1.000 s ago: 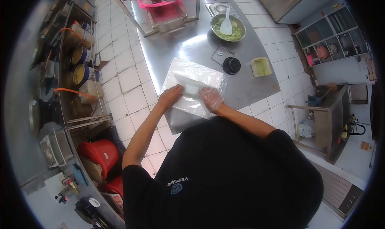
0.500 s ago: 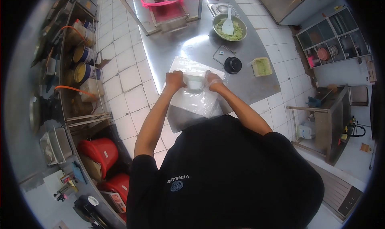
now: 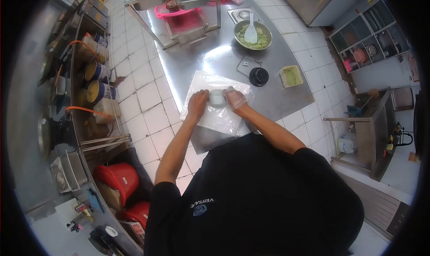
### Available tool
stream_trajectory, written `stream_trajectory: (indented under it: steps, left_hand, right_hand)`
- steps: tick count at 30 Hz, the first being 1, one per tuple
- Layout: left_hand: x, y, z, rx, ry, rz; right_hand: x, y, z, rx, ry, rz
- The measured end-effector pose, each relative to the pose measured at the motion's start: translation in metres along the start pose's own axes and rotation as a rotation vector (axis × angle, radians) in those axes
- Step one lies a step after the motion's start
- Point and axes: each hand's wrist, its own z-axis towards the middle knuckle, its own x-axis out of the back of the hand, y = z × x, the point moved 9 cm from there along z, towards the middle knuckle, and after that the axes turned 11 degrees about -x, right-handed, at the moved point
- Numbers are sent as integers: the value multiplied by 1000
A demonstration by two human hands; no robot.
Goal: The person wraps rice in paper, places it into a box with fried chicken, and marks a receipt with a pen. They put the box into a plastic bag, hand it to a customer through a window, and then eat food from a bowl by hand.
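Note:
A small pale, whitish-green round item (image 3: pixel 217 97) sits on a stack of clear plastic sheets (image 3: pixel 216 120) on the steel table. At its left side my left hand (image 3: pixel 198 104) has its fingers curled against it. My right hand (image 3: pixel 236 98), in a clear plastic glove, closes on its right side. To the right of the sheets are a black round object (image 3: pixel 259 77) and a small digital scale or device (image 3: pixel 246 64) with a wire frame. Whether the item is a bowl or a mould is hard to tell.
A metal bowl (image 3: pixel 239 44) of green mash with a white paddle (image 3: pixel 251 34) stands farther back. A square tub (image 3: pixel 291 76) of green paste is at the table's right edge. A metal rack (image 3: pixel 168 44) with a pink basket (image 3: pixel 178 10) is at the back left.
My hands have drawn closer together around the round item. The camera view has shifted a little, so the sheets appear slightly lower.

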Motion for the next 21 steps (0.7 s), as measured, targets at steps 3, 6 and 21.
stream_trajectory:
  steps: [3,6,21]
  left_hand:
    - [-1,7,-19,82,149,-77]
    - [-12,8,-28,538,104,-305]
    - [30,146,66,670,654,-1031]
  right_hand:
    - [-13,8,-8,-33,63,117]
    - [-19,3,-13,-339,-116,106]
    - [156,48,-96,-444,459,773]
